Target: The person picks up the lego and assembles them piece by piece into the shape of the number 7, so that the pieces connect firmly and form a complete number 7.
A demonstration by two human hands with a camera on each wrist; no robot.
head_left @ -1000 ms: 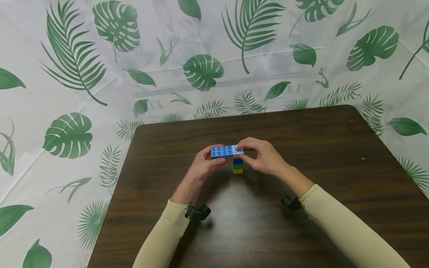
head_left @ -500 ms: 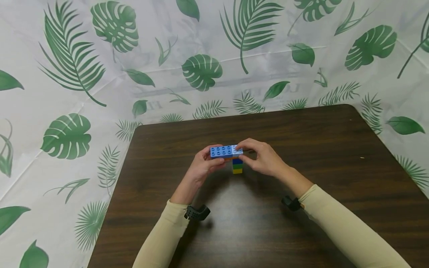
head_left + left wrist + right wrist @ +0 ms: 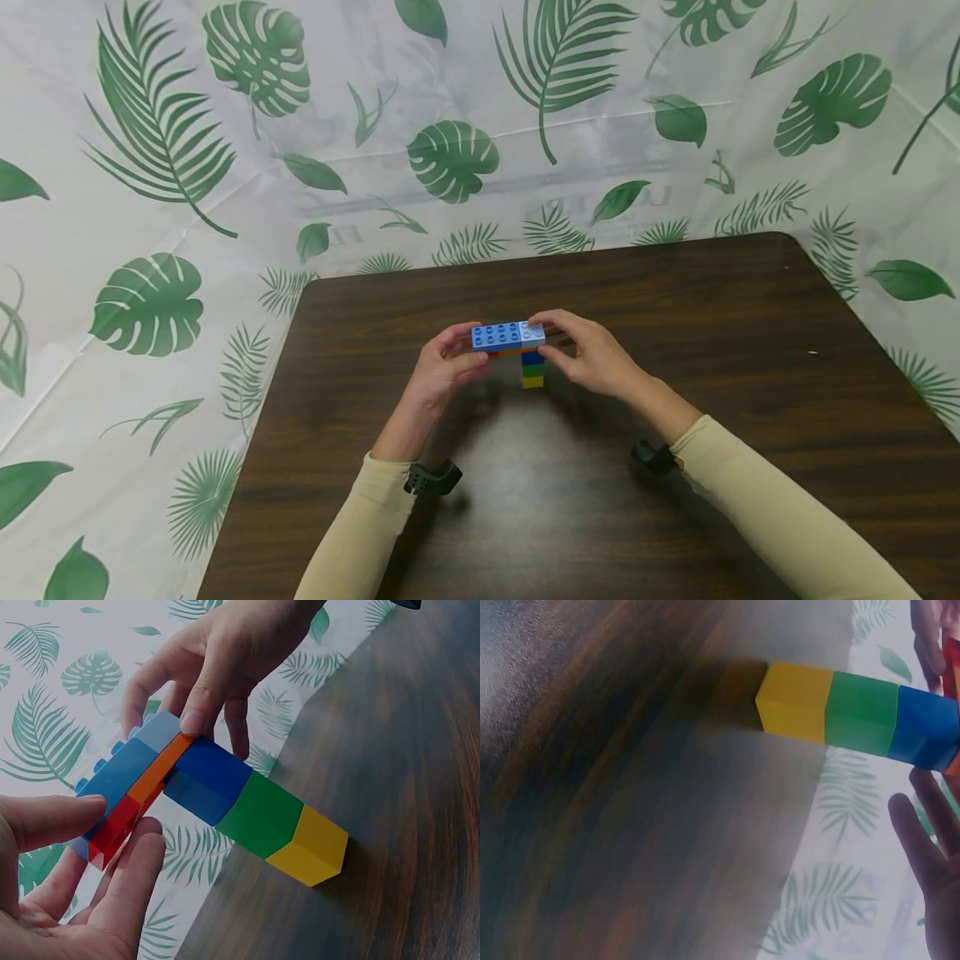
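A column of toy building bricks stands upright on the table: a yellow brick [image 3: 311, 847] at the bottom, then a green brick [image 3: 262, 817] and a dark blue brick [image 3: 210, 776]. Across its top, a thin orange brick [image 3: 161, 769] and a red brick [image 3: 116, 825] lie under a long blue brick [image 3: 497, 337] and a pale blue brick [image 3: 532, 335]. This upper layer juts out leftward. My left hand [image 3: 442, 367] holds the jutting end, thumb on its near side. My right hand [image 3: 600, 354] pinches the pale blue brick between thumb and fingers.
The dark wood-grain table [image 3: 675, 317] is backed by a white sheet [image 3: 360, 200] with green leaf prints. A tiny light speck [image 3: 813, 352] lies on the table at the right. Dark wrist cameras hang under both forearms.
My left hand has slid slightly left along the blue brick, baring more of its near side. The right hand and the column have stayed in place.
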